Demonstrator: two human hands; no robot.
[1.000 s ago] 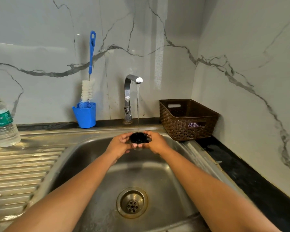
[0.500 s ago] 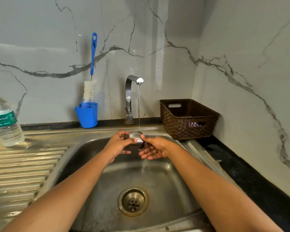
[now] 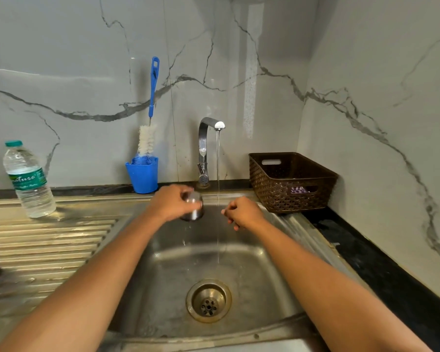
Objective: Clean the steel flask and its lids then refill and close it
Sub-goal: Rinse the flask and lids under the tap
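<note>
Because the small cup-shaped steel lid (image 3: 194,209) is wet and smooth, you should expect it to be slippery. It is probably light, stiff and hard to break, but apt to slide out of a loose pinch. Your left hand (image 3: 172,203) grips it from above, fingers curled round its side wall. That round wall looks the surest place to hold.

It hangs over the stainless steel sink (image 3: 264,275), near the basin's back edge. It is just left of the thin stream of water (image 3: 218,174) falling from the chrome tap (image 3: 203,148), not under it. A little water drips below it. Your right hand (image 3: 241,212) sits just right of the stream, loosely curled and holding nothing.

The lid has a dull grey sheen, darker at its lower end. Which way its mouth faces, you cannot tell.
</note>
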